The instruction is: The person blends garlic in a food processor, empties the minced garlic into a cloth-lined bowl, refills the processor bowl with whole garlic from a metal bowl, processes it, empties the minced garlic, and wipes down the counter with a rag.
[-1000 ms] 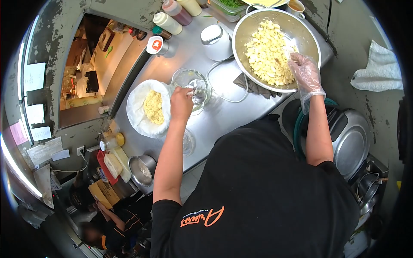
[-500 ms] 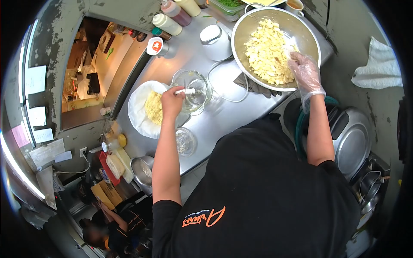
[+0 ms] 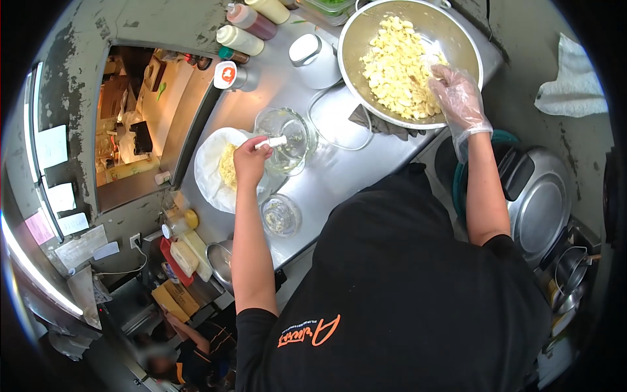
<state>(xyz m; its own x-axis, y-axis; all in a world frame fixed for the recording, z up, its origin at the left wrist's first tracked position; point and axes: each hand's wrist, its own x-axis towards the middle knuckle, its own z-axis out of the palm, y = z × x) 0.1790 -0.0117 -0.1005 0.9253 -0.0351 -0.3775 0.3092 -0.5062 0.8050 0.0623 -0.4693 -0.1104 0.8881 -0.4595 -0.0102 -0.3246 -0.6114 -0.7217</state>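
My bare left hand [image 3: 251, 161] pinches a white plastic chopper stem [image 3: 277, 141] over the rim of a clear glass bowl [image 3: 287, 147]. Below that hand, a paper-lined bowl [image 3: 208, 171] holds finely chopped yellow garlic [image 3: 227, 167], partly covered by my wrist. On the right, my right hand [image 3: 457, 98], in a clear plastic glove, reaches into a large metal bowl [image 3: 349, 62]. Its fingers are curled at the edge of the peeled garlic cloves [image 3: 398, 72]; what they hold is hidden. A smaller clear container [image 3: 281, 215] with bits inside stands near the table's front edge.
A white chopper motor unit [image 3: 314, 60] with a looped cord stands by the metal bowl. Squeeze bottles [image 3: 240, 40] and shakers line the wall. Dark cloth [image 3: 385, 124] lies under the bowl. Another person [image 3: 196, 353] is at lower left, beyond a side counter.
My left hand has drawn slightly left and down, with the white stem still pinched. My right hand stays curled in the metal bowl. The whole view has shifted a little.
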